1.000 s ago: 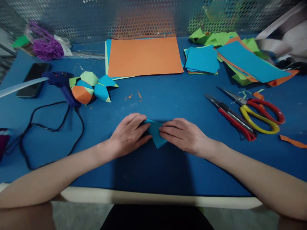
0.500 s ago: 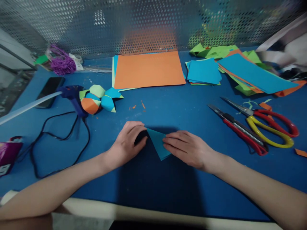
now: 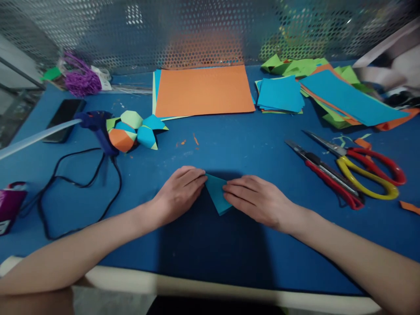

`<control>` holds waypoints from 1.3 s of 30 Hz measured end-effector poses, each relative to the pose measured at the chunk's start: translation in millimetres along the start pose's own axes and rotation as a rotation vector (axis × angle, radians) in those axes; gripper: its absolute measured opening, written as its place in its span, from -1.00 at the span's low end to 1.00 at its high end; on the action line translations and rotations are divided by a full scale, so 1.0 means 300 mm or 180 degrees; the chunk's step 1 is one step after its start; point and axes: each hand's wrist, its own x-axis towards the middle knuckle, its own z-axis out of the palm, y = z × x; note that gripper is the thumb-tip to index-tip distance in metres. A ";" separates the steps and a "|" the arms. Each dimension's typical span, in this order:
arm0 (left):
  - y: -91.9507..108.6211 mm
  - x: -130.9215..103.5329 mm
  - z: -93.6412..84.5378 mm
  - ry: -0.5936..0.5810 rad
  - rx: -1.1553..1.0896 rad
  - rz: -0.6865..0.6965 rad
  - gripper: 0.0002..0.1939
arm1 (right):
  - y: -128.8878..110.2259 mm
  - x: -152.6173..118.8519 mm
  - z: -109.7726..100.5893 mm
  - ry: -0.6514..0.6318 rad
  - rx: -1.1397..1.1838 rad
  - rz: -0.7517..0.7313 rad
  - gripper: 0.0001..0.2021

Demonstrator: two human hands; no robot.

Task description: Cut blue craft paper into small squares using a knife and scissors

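Note:
A folded piece of blue paper (image 3: 217,194) lies on the blue tabletop between my hands, its near corner pointing toward me. My left hand (image 3: 182,190) grips the paper's upper left corner, with its fingers closed together. On the opposite side, my right hand (image 3: 254,199) has its fingers pressed together over the paper's right part, which they hide. Both thumbs are out of sight beneath the fingers.
Left: glue gun (image 3: 98,124) with cord, phone (image 3: 64,120), folded paper pieces (image 3: 126,131), purple shredded paper (image 3: 80,78). Back: orange sheets (image 3: 205,92), blue squares (image 3: 280,94), blue strips (image 3: 351,96) before a perforated metal panel (image 3: 203,30). Right: box cutter (image 3: 328,177), scissors (image 3: 367,175).
The fingers of my left hand have closed onto the paper's left corner, after the thumb stood apart from them. My right hand stays on the paper. The view has shifted slightly.

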 end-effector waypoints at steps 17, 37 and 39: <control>-0.003 0.003 0.012 -0.0253 -0.0012 -0.0200 -0.83 | -0.024 0.012 -0.028 -0.0165 -0.0382 0.0107 -0.70; -0.017 -0.007 0.012 -0.0053 -0.0416 -0.0534 -0.85 | -0.042 0.011 -0.051 -0.0620 -0.0271 0.0241 -0.66; -0.031 -0.006 0.006 -0.0111 -0.0508 -0.0725 -0.82 | -0.040 0.013 -0.051 -0.0592 -0.0236 0.0266 -0.64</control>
